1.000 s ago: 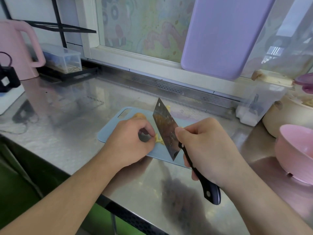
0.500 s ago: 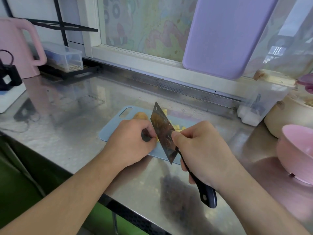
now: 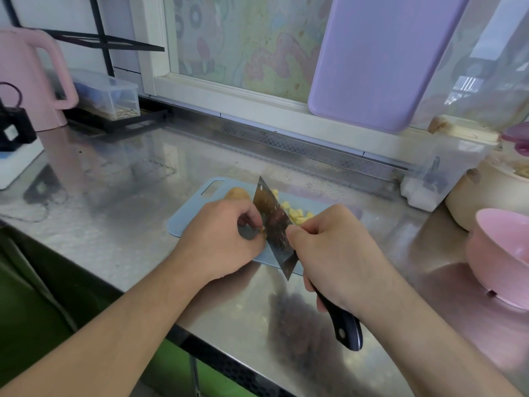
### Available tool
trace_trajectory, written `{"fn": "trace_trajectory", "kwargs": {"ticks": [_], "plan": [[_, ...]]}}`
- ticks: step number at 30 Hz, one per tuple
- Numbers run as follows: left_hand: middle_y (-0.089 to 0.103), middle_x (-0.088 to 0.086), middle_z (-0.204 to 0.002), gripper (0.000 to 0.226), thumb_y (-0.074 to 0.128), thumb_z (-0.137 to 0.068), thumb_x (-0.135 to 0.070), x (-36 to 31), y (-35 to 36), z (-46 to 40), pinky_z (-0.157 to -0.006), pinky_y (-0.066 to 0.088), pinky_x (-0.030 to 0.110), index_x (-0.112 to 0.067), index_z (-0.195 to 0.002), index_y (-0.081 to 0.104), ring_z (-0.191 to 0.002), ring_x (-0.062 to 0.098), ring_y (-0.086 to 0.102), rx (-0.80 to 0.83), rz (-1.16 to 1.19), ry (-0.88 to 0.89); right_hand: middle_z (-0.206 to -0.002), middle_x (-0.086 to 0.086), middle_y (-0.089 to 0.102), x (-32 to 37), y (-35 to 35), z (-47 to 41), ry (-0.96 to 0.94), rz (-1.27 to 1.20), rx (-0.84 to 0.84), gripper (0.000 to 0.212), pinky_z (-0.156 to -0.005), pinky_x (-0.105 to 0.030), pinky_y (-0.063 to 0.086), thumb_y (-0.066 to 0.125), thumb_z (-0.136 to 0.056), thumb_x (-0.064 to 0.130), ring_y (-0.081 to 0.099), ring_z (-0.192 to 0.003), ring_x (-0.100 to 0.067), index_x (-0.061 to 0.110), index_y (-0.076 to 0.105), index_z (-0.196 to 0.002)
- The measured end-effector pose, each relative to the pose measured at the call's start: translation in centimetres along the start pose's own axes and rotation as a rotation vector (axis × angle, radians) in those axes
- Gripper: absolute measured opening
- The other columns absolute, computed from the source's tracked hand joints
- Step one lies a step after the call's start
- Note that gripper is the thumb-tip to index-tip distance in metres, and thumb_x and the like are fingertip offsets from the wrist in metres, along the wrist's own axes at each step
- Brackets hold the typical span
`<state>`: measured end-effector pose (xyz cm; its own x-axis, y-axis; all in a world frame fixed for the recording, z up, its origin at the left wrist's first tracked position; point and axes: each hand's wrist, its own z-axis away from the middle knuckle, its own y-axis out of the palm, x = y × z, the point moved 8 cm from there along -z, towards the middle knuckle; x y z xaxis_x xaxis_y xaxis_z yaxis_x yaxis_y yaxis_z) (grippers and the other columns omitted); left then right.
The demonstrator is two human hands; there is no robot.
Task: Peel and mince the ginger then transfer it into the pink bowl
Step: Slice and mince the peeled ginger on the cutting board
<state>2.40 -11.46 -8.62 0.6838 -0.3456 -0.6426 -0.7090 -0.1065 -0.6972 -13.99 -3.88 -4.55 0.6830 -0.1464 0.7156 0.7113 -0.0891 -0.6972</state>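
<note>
A light blue cutting board (image 3: 186, 222) lies on the steel counter. My left hand (image 3: 220, 236) pinches a small piece of ginger (image 3: 261, 230) against the board, mostly hidden by my fingers. My right hand (image 3: 335, 253) grips the dark handle of a cleaver (image 3: 273, 224), whose blade stands edge-down right beside my left fingertips. Yellow cut ginger pieces (image 3: 294, 214) lie on the board behind the blade. An unpeeled brown ginger piece (image 3: 236, 193) sits at the board's far side. The pink bowl (image 3: 503, 253) stands at the right.
A purple board (image 3: 380, 58) leans on the window. A clear container (image 3: 446, 173) and a cream pot (image 3: 486, 190) stand at the back right. A pink jug (image 3: 31, 78), clear box (image 3: 111, 96) and black device (image 3: 13, 128) are at the left. The counter edge runs near me.
The cleaver has come down and shifted slightly left, closer to my left fingertips. More cut yellow pieces show behind the blade.
</note>
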Motion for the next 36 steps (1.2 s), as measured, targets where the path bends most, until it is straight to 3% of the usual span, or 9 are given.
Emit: {"fn": "trace_trajectory", "kwargs": {"ticks": [7,10,14,17,19,21,26,30,36], "plan": [[0.065,-0.019,-0.081,0.009,0.079,-0.087,-0.028,-0.6,0.3,-0.6,-0.065,0.042,0.01,-0.031,-0.081,0.074,-0.085,-0.004,0.06,-0.021,-0.019,0.081,-0.049,-0.012,0.053,-0.3,-1.0,-0.5,-0.041,0.001,-0.017,0.046,-0.038,-0.025,0.038,0.054,-0.1,0.026,0.049,-0.03,-0.024,0.004,0.047,-0.06],[0.067,-0.017,-0.083,0.007,0.075,-0.09,-0.029,-0.7,0.5,-0.6,-0.072,0.051,0.025,-0.033,-0.084,0.075,-0.084,0.001,0.061,-0.041,-0.048,0.108,-0.051,-0.014,0.052,-0.5,-2.0,-0.8,-0.035,-0.036,-0.037,0.049,-0.037,-0.023,0.039,0.055,-0.101,0.028,0.049,-0.03,-0.025,0.006,0.049,-0.058],[0.068,-0.023,-0.096,0.013,0.07,-0.094,-0.026,-1.4,0.9,-0.4,-0.081,0.047,0.02,-0.037,-0.097,0.076,-0.096,-0.002,0.061,0.037,-0.018,0.215,-0.051,-0.012,0.049,-0.3,-2.3,-0.5,-0.061,-0.034,-0.048,0.049,-0.035,-0.022,0.038,0.056,-0.1,0.026,0.046,-0.031,-0.024,0.01,0.049,-0.055],[0.067,-0.028,-0.107,0.021,0.066,-0.096,-0.022,-1.8,1.4,-0.2,-0.09,0.047,0.02,-0.037,-0.109,0.075,-0.105,-0.003,0.059,0.081,-0.065,0.272,-0.051,-0.008,0.047,-0.2,-2.0,-0.5,-0.104,0.06,-0.053,0.04,-0.031,-0.029,0.035,0.056,-0.099,0.029,0.042,-0.036,-0.021,0.002,0.064,-0.07],[0.068,-0.023,-0.105,0.023,0.067,-0.094,-0.016,-1.5,0.7,-0.4,-0.09,0.048,0.018,-0.034,-0.106,0.075,-0.103,-0.002,0.061,-0.006,0.003,0.25,-0.047,0.001,0.044,0.2,-2.2,-0.4,-0.156,0.206,-0.098,0.036,-0.038,-0.04,0.044,0.056,-0.096,0.035,0.04,-0.039,-0.017,0.009,0.071,-0.076],[0.071,-0.017,-0.096,0.022,0.07,-0.092,-0.008,-0.7,-0.8,-0.4,-0.086,0.048,0.015,-0.03,-0.096,0.074,-0.095,0.001,0.065,-0.16,0.145,0.19,-0.047,0.002,0.044,0.7,-2.5,-0.2,-0.211,0.349,-0.152,0.036,-0.042,-0.035,0.043,0.056,-0.094,0.041,0.044,-0.046,-0.018,0.016,0.065,-0.069],[0.07,-0.009,-0.088,0.023,0.074,-0.088,-0.001,-2.1,-3.7,-0.1,-0.078,0.047,0.012,-0.024,-0.087,0.071,-0.086,0.01,0.066,-0.321,0.236,0.202,-0.074,0.001,0.059,1.3,-2.4,0.3,-0.33,0.637,-0.203,0.038,-0.06,-0.033,0.048,0.046,-0.096,0.053,0.055,-0.074,-0.028,0.021,0.065,-0.087],[0.07,-0.012,-0.084,0.017,0.077,-0.086,-0.007,-6.1,-4.8,-1.2,-0.076,0.045,0.007,-0.023,-0.088,0.076,-0.085,0.004,0.065,-0.209,0.088,0.352,-0.08,0.001,0.054,2.3,-1.8,1.0,-0.433,0.771,-0.162,0.034,-0.062,-0.036,0.036,0.041,-0.1,0.05,0.053,-0.078,-0.032,0.021,0.055,-0.087],[0.073,-0.02,-0.07,0.013,0.086,-0.083,-0.021,-6.2,-1.4,-5.6,-0.058,0.041,0.003,-0.033,-0.083,0.083,-0.068,-0.011,0.065,0.228,-0.237,0.188,-0.081,0.0,0.051,2.5,-1.7,0.9,-0.484,0.853,-0.168,0.031,-0.062,-0.037,0.031,0.044,-0.098,0.05,0.062,-0.086,-0.033,0.022,0.052,-0.087]]}}
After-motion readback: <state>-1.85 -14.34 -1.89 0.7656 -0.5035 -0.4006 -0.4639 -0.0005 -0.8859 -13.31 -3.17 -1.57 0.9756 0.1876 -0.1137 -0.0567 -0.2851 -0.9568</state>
